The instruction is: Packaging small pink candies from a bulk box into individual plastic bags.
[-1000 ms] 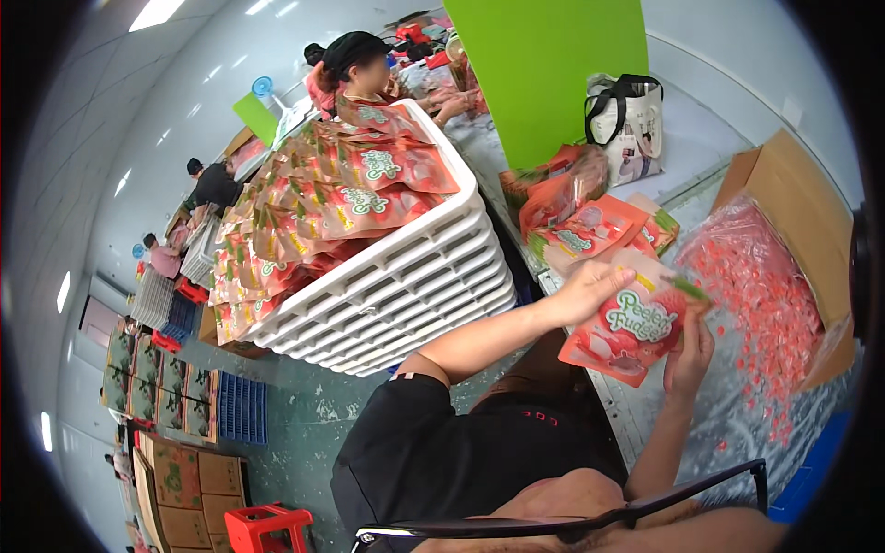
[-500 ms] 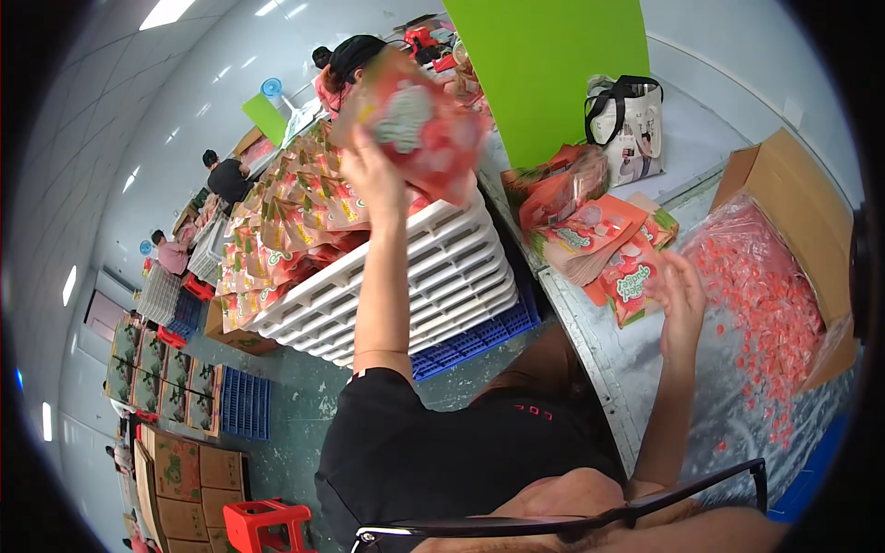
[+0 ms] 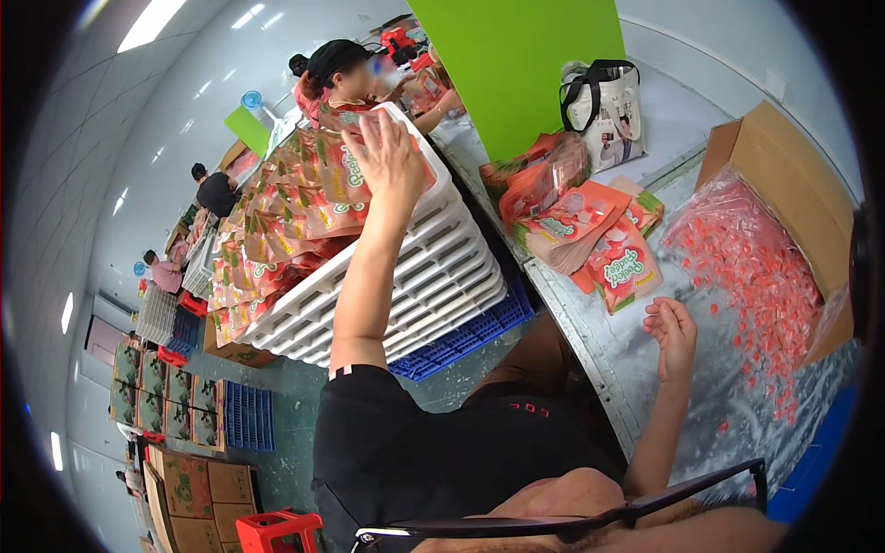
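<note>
Red-and-tan flat pouches [image 3: 288, 207] lie at ten o'clock; we judge this the placing step: left hand [image 3: 383, 164], fingers splayed; right hand [image 3: 675, 343], half-curled; both seemingly empty. Next: grasp three-o'clock pouch [image 3: 627, 269].

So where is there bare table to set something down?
Two patches look bare: between the tote bag and the carton, and below the fanned pouches, left of the right hand. It is crowded at the fanned pouches and the loose red pieces, and the crate by the left hand is heaped with more pouches.
</note>
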### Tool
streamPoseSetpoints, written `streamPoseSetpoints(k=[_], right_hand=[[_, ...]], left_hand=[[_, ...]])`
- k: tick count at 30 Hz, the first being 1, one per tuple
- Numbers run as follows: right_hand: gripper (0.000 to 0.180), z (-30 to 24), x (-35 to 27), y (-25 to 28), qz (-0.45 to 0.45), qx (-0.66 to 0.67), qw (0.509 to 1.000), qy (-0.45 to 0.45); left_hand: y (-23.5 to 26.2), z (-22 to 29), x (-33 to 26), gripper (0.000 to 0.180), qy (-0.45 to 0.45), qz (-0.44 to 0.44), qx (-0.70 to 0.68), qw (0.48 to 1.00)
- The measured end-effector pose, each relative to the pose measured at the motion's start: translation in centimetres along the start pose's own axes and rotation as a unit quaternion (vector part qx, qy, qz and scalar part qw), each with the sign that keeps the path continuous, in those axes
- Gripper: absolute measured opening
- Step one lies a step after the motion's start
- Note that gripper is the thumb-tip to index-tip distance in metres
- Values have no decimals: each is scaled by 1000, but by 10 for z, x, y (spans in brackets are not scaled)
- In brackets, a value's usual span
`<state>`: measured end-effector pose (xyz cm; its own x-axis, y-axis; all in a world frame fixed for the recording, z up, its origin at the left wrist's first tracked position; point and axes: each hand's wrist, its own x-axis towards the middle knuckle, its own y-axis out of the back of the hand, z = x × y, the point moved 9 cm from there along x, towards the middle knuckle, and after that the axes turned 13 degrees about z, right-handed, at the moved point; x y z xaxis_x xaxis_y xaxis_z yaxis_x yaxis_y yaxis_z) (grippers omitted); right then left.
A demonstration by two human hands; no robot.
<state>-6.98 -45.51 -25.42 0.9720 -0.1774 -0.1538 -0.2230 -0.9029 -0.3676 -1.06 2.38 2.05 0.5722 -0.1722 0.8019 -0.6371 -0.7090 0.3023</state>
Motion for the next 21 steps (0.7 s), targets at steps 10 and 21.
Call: streamPoseSetpoints(k=[10,21], right_hand=[[23,20,-6,21,30,-1,999,-39],[24,38,-19,47,97,-42,993,-50]], left_hand=[[-77,25,-25,53,-122,-424,-91,893],[96,184,-36,19,-2,-72,-669,739]])
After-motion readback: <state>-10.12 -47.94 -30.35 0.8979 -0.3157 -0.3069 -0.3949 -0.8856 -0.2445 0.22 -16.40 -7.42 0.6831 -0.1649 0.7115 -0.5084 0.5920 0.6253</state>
